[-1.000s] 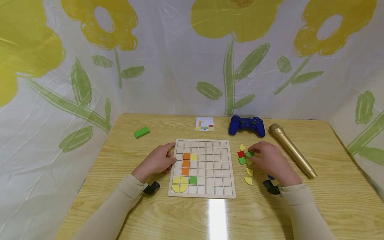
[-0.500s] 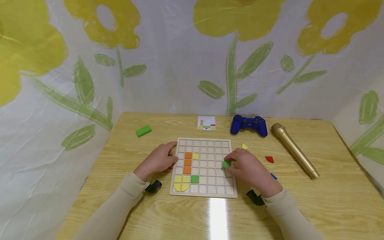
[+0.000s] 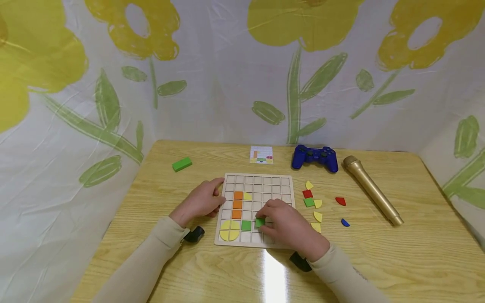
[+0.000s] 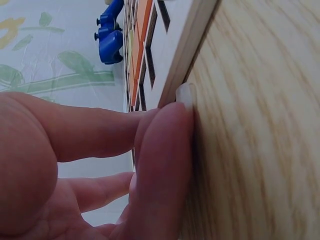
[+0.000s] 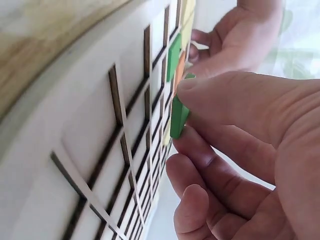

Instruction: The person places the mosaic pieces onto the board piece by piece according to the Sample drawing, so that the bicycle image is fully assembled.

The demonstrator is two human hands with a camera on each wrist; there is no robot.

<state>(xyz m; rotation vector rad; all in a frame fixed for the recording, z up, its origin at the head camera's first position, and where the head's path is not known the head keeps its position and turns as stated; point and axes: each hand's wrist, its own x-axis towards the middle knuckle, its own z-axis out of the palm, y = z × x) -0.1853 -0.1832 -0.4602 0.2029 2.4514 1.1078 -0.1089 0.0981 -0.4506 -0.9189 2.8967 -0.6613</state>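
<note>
My right hand point(image 3: 286, 223) pinches a small green square tile point(image 3: 259, 222) between thumb and fingers. The right wrist view shows the held tile point(image 5: 180, 112) tilted just over the board, its grid running below. A wooden grid board point(image 3: 257, 176) lies flat on the table. On it are a column of orange squares point(image 3: 237, 204), a yellow quarter-circle point(image 3: 247, 196), a yellow circle of quarter pieces point(image 3: 229, 230) and a green square point(image 3: 246, 226), beside the held tile. My left hand point(image 3: 198, 200) rests at the board's left edge, thumb and forefinger touching it; the left wrist view shows this edge close up.
Right of the board lie yellow quarter pieces point(image 3: 317, 216), a red square point(image 3: 307, 194), a green square point(image 3: 309, 202), a red quarter point(image 3: 340, 201) and a blue piece point(image 3: 345, 222). Behind are a pattern card point(image 3: 261, 155), blue game controller point(image 3: 314, 158), gold microphone point(image 3: 373, 189) and green block point(image 3: 182, 164).
My right hand has carried a green tile from the loose pieces leftward across the board to beside the placed green square. The left hand stays at the board's edge.
</note>
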